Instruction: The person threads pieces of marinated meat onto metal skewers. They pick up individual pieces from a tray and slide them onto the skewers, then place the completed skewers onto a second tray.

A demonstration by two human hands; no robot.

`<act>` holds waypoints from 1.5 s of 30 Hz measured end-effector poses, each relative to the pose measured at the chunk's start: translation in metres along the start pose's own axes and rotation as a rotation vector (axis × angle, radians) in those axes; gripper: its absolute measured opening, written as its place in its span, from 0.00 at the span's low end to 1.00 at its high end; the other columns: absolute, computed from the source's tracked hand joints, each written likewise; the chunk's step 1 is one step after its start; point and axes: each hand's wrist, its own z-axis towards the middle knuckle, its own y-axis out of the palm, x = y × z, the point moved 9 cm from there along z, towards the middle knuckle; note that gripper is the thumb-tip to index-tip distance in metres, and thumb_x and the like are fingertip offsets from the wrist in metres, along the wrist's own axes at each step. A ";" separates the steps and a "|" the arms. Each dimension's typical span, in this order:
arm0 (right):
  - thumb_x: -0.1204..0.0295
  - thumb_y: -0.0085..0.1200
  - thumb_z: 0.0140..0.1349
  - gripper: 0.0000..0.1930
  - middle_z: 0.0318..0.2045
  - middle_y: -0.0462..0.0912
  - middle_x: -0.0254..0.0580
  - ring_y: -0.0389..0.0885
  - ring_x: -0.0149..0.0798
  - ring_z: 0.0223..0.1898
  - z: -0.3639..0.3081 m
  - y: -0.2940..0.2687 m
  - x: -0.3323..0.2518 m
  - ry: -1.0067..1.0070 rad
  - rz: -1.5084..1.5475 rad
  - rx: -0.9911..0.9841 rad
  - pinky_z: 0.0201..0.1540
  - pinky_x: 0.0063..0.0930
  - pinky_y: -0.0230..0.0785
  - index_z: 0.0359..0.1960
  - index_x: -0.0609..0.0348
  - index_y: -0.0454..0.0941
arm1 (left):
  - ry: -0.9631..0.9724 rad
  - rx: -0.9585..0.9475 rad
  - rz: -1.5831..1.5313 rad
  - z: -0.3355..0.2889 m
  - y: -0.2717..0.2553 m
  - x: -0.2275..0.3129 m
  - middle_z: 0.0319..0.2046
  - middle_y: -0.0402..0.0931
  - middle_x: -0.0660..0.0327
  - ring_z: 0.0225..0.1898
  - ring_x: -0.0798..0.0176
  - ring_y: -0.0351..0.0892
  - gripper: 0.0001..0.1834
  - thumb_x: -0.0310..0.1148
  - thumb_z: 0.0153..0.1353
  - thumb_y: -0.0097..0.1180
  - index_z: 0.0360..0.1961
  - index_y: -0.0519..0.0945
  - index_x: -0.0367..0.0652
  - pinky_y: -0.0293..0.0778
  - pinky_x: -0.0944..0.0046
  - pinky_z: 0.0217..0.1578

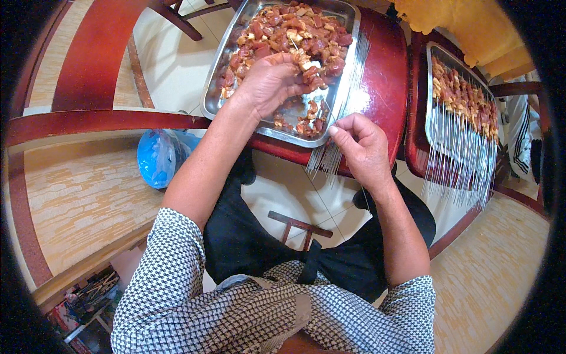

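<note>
A steel tray [215, 94] full of red and pale meat cubes [289, 32] rests on a dark red stool [386, 76]. My left hand [268, 79] reaches into the tray, fingers pinched on a meat cube [311, 72] near the tray's middle. My right hand [359, 144] sits at the tray's near right corner, pinching a thin metal skewer [325, 109] whose tip points toward the left hand. A bundle of bare metal skewers [348, 82] lies along the tray's right edge, its ends hanging over the stool's front.
A second tray [429, 100] at the right holds loaded meat skewers [463, 97], their metal ends hanging over its near edge. A blue plastic bag [159, 156] lies on the floor at left. Wooden benches flank both sides; a small stool [298, 227] stands between my knees.
</note>
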 end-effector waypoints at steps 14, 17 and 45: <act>0.73 0.55 0.57 0.06 0.19 0.73 0.29 0.70 0.22 0.23 -0.001 -0.007 -0.006 -0.043 0.023 0.051 0.25 0.19 0.64 0.27 0.63 0.74 | 0.094 0.071 -0.049 0.007 -0.010 0.007 0.42 0.73 0.50 0.46 0.52 0.76 0.08 0.22 0.63 0.42 0.41 0.71 0.32 0.75 0.51 0.48; 0.74 0.54 0.58 0.05 0.20 0.74 0.29 0.71 0.22 0.24 0.001 -0.009 -0.007 -0.040 0.032 0.047 0.27 0.18 0.65 0.28 0.63 0.74 | 0.087 0.028 -0.049 0.008 -0.013 0.007 0.42 0.73 0.49 0.50 0.49 0.74 0.09 0.22 0.62 0.41 0.42 0.70 0.32 0.75 0.52 0.50; 0.74 0.54 0.58 0.06 0.20 0.73 0.33 0.71 0.26 0.25 -0.009 0.010 -0.013 -0.050 -0.055 -0.063 0.28 0.22 0.65 0.27 0.64 0.74 | 0.213 0.166 -0.115 -0.005 -0.032 0.037 0.44 0.76 0.49 0.40 0.60 0.79 0.13 0.30 0.66 0.39 0.49 0.69 0.36 0.79 0.61 0.38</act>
